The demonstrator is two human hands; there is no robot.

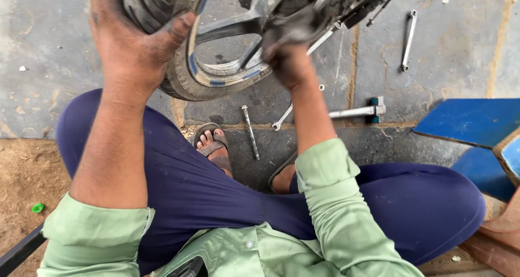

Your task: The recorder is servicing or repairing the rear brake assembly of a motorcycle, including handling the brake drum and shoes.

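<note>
Cracked grey concrete floor, dirt at near left. Upright at far centre: motorcycle wheel [216, 66], tyre on rim, tread edge toward viewer, axle line roughly left-right. Left hand [132, 44] wrapped over tyre, fingers curled, thumb on rim. Right hand [287, 52] closed around dark rag [295, 28] at hub. Loose nearby: bolt [250, 132], spanner [283, 116], socket wrench [357, 112], far-right spanner [409, 38]. Seemingly mid-job; remainder unclear.
</note>
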